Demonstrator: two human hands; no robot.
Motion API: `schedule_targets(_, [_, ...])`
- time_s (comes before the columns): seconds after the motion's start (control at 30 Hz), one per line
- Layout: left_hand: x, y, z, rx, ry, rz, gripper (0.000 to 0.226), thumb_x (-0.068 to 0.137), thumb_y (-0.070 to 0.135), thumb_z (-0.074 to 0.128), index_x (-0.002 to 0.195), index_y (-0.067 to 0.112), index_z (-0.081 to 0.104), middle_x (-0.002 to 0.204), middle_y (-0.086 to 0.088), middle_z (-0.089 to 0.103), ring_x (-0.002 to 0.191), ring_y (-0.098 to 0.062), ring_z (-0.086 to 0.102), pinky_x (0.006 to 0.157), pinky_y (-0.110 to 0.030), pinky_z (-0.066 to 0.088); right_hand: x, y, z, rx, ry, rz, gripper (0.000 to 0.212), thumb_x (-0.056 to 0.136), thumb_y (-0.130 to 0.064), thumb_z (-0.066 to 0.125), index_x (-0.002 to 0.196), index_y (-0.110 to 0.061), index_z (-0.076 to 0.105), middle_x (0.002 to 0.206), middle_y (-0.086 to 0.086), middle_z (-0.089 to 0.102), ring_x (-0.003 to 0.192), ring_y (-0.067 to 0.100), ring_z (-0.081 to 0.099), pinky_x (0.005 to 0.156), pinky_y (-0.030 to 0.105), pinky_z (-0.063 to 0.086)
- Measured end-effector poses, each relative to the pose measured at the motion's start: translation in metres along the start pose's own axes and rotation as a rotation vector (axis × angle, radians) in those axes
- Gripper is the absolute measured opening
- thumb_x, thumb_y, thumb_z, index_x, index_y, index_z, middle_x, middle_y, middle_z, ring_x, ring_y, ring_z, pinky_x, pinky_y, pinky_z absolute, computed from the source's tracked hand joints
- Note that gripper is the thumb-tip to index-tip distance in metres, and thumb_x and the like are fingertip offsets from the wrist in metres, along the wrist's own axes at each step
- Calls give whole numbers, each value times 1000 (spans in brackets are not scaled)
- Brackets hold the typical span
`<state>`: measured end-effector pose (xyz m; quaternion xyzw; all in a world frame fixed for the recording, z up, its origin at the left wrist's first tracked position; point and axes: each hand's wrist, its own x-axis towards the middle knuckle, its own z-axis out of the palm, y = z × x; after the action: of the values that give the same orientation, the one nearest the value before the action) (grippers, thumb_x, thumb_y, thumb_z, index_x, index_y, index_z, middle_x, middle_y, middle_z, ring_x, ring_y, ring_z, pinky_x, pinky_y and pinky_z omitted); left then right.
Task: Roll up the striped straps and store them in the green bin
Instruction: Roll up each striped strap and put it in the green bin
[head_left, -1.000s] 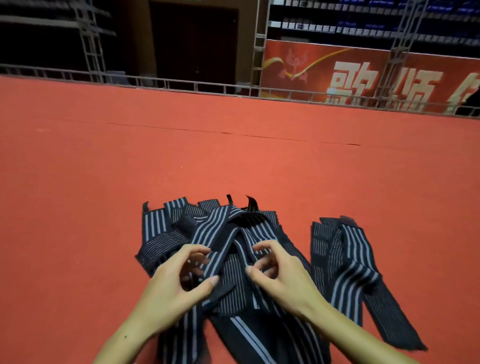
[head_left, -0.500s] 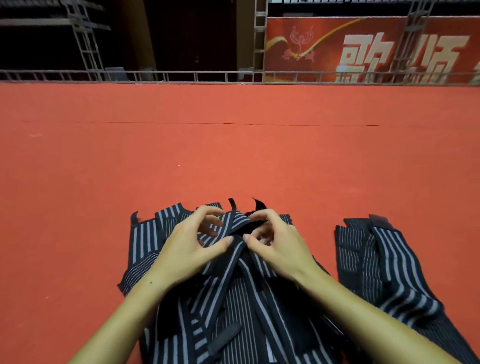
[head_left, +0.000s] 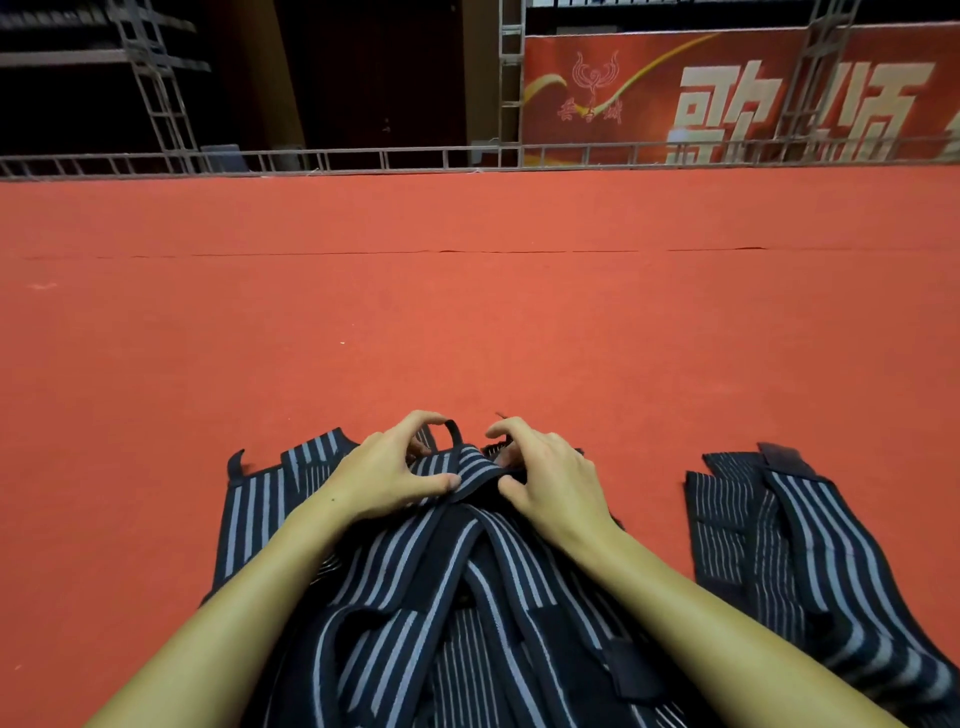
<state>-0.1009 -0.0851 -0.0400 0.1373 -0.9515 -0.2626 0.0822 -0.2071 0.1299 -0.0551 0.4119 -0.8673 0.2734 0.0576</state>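
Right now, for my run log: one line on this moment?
left hand: pinches striped strap | right hand: pinches it | green bin: unseen

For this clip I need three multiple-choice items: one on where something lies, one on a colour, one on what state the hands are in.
1. Where does the smaller separate pile of straps lie relative to the main pile of straps?
A. To its right
B. To its left
C. On top of it

2. What colour is the carpet under the straps?
A. Green
B. Red-orange
C. Grey

3. What are the left hand and right hand doing?
A. Both lie flat on the carpet
B. Both grip the far end of a strap in the main pile
C. Both are raised in the air

Answers:
1 A, since the smaller pile sits apart on bare carpet at the right.
2 B, since the floor is red-orange all round.
3 B, since curled fingers and thumbs pinch the strap end on both sides.
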Motion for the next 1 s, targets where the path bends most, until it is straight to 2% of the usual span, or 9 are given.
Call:
schedule_targets(0.1, [-11, 1, -7, -60, 75, 57, 57, 89, 51, 83, 138, 44, 53, 101, 6, 67, 79, -9, 64, 80, -35, 54, -6, -2, -9, 66, 32, 4, 53, 91, -24, 66, 136, -42, 47, 102, -18, 66, 102, 14, 63, 80, 39, 52])
schedule_targets(0.2, [-30, 8, -23, -179, 197, 143, 40, 98, 32, 79, 129, 49, 60, 93, 5, 68, 81, -16, 66, 78, -39, 53, -14, -7, -28, 189, 80, 27, 58, 88, -23, 66, 137, -43, 42, 97, -19, 67, 89, 11, 66, 78, 42, 56])
schedule_targets(0.37, [-69, 48, -64, -306, 264, 267, 47, 98, 22, 80, 135, 45, 64, 95, 1, 72, 85, -34, 67, 82, -50, 56, -29, -23, -81, 360, 186, 41, 51, 88, -24, 65, 134, -38, 49, 87, -11, 69, 79, 9, 69, 77, 47, 59])
schedule_targets(0.43, [-89, 69, -82, -325, 296, 304, 49, 97, 21, 81, 137, 43, 66, 98, 0, 74, 91, -33, 70, 85, -52, 59, -38, -35, -107, 382, 229, 35, 49, 89, -20, 66, 132, -38, 51, 86, -9, 70, 77, 8, 69, 79, 45, 59])
schedule_targets(0.53, [-124, 101, -106, -348, 368, 350, 49, 93, 17, 83, 135, 37, 68, 98, 2, 75, 95, -22, 73, 89, -45, 59, -55, -55, -147, 389, 276, 12, 46, 90, -18, 64, 130, -38, 54, 82, -9, 68, 72, 9, 66, 76, 45, 59])
schedule_targets(0.67, [-168, 138, -133, -446, 426, 362, 50, 88, 15, 87, 132, 29, 70, 95, 1, 79, 92, -18, 75, 87, -36, 56, -80, -82, -195, 403, 320, -33, 38, 92, -15, 64, 125, -34, 61, 73, -8, 66, 67, 9, 63, 70, 44, 58])
schedule_targets(0.77, [-195, 160, -143, -575, 407, 330, 46, 82, 15, 89, 125, 20, 73, 94, -3, 82, 89, -14, 76, 85, -29, 58, -96, -100, -223, 421, 345, -55, 34, 93, -12, 65, 122, -30, 64, 73, -5, 69, 66, 9, 63, 68, 44, 58])
schedule_targets(0.93, [-219, 186, -145, -709, 364, 346, 25, 77, 16, 89, 98, 5, 79, 89, -6, 81, 83, -15, 74, 78, -25, 59, -116, -128, -252, 487, 357, -69, 32, 95, -12, 66, 122, -28, 65, 79, 5, 74, 71, 14, 66, 72, 51, 61])
schedule_targets(1.0, [-225, 192, -146, -731, 323, 356, 23, 79, 16, 87, 96, 3, 78, 95, -7, 82, 90, -19, 76, 84, -27, 60, -123, -137, -259, 505, 356, -82, 32, 95, -12, 66, 123, -28, 64, 81, 5, 74, 73, 17, 68, 73, 52, 61])
